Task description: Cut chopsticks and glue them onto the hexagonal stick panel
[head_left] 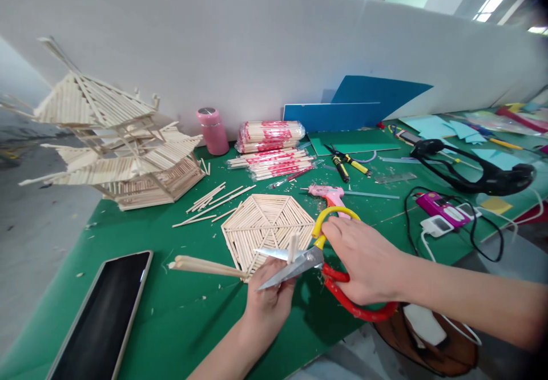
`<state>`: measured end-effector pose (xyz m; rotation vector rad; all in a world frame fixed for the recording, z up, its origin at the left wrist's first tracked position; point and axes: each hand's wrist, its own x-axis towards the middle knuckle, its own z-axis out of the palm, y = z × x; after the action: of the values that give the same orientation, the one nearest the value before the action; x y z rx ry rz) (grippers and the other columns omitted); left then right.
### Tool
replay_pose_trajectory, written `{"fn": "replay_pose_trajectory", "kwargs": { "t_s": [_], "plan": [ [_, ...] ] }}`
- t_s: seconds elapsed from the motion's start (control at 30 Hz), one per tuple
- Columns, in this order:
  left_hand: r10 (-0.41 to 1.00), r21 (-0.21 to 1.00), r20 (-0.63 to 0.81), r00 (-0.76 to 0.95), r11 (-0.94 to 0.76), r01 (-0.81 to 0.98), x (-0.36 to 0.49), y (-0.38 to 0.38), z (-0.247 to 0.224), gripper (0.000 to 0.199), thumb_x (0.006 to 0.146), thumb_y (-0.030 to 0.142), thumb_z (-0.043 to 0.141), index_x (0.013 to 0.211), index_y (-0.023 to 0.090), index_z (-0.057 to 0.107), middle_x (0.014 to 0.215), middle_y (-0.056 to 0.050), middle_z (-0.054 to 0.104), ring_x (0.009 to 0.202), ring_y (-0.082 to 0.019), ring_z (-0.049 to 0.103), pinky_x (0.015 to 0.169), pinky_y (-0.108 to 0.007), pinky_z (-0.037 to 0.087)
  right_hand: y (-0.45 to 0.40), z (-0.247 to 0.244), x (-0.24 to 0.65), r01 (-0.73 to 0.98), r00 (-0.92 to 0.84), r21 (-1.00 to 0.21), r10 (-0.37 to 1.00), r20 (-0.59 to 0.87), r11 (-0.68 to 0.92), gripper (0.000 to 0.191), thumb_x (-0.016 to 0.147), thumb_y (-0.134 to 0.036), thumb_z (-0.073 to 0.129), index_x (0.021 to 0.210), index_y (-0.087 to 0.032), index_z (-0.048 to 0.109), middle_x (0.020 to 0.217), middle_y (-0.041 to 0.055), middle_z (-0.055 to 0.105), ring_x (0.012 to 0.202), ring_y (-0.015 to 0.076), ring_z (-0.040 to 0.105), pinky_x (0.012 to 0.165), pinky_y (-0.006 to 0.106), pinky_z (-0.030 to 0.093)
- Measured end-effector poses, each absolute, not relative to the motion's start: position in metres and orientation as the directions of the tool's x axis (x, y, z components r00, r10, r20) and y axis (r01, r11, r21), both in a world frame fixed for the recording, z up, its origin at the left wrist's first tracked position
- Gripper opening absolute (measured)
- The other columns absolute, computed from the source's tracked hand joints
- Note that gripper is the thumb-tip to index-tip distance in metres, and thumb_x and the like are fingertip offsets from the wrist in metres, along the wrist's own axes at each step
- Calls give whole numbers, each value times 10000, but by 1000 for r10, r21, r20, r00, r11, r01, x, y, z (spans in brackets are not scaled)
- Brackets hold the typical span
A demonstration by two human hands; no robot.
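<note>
My left hand [269,294] is closed around a few wooden sticks [201,266], which stick out to the left and show a short end above the fingers. In my right hand [363,260] is a pair of scissors [306,261] with one yellow and one red handle loop. Its blades are spread apart around the short stick ends, just over my left hand. Behind the blades lies an octagon-like panel of wooden sticks [265,220], partly covered by my left hand and the scissors.
A wooden stick pagoda model [141,163] stands at the left, near a pink cup [213,132]. Bagged sticks [272,134], a pink glue gun [327,193], pliers [342,160] and black glasses [471,169] lie further back. A phone [105,311] lies at the front left.
</note>
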<state>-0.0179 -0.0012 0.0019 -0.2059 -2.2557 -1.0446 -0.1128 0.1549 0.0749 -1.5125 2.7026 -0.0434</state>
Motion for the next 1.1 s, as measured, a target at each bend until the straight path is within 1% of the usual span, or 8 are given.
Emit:
{"fn": "replay_pose_trajectory", "kwargs": {
  "t_s": [0.2, 0.33, 0.5, 0.7, 0.77, 0.97, 1.03, 1.1],
  "plan": [
    [-128, 636, 615, -778, 664, 393, -18, -2, 3, 160, 744, 65, 448, 683, 160, 562, 596, -18, 611, 565, -120, 589, 479, -182, 445, 154, 74, -114, -840, -536, -51, -841, -77, 540, 262, 584, -323, 487, 775, -155, 426, 708, 73, 513, 633, 210, 486, 551, 323, 402],
    [-118, 641, 596, -794, 666, 382, -18, -2, 4, 168, 739, 64, 445, 686, 172, 563, 588, -5, 610, 545, -115, 585, 472, -181, 444, 158, 72, -117, -838, -536, -66, -839, -91, 542, 241, 592, -310, 478, 770, -156, 424, 686, 62, 518, 611, 202, 497, 520, 302, 392],
    [-135, 654, 587, -798, 660, 370, -19, -2, 1, 167, 746, 73, 443, 676, 169, 561, 576, -7, 600, 525, -115, 573, 477, -190, 444, 163, 70, -120, -856, -510, -51, -857, -77, 515, 219, 616, -296, 459, 779, -153, 430, 679, 55, 519, 618, 196, 494, 544, 303, 389],
    [-137, 661, 589, -797, 649, 377, -18, -1, 3, 166, 744, 71, 444, 671, 162, 563, 575, -11, 595, 522, -116, 571, 482, -191, 442, 155, 74, -115, -845, -529, -66, -847, -39, 531, 267, 595, -323, 487, 797, -156, 435, 754, 75, 519, 686, 205, 477, 614, 330, 393],
    [-146, 664, 591, -793, 646, 377, -18, -1, 4, 166, 750, 73, 444, 681, 162, 567, 584, -14, 602, 540, -119, 581, 478, -187, 442, 153, 75, -113, -840, -536, -75, -843, -36, 537, 277, 585, -327, 493, 795, -157, 433, 758, 75, 518, 683, 204, 478, 604, 325, 393],
    [-139, 661, 587, -798, 652, 373, -20, -4, 4, 167, 744, 66, 449, 678, 167, 565, 584, -10, 606, 538, -119, 586, 471, -183, 447, 160, 69, -117, -833, -544, -77, -837, -60, 547, 228, 596, -306, 496, 760, -160, 432, 668, 54, 527, 630, 201, 508, 522, 289, 374],
    [-136, 661, 582, -802, 654, 369, -19, -2, 5, 167, 744, 64, 452, 670, 169, 558, 581, -11, 607, 543, -123, 588, 487, -189, 456, 163, 67, -118, -837, -539, -85, -841, -47, 541, 223, 605, -302, 500, 763, -159, 434, 670, 56, 544, 623, 200, 519, 533, 292, 377],
    [-107, 658, 575, -811, 649, 381, -17, 3, 5, 157, 747, 62, 457, 688, 171, 553, 613, -19, 621, 578, -130, 596, 535, -202, 471, 164, 67, -118, -833, -542, -102, -839, -48, 544, 201, 628, -291, 488, 771, -160, 435, 657, 51, 559, 590, 191, 525, 524, 290, 376]
  ]
}}
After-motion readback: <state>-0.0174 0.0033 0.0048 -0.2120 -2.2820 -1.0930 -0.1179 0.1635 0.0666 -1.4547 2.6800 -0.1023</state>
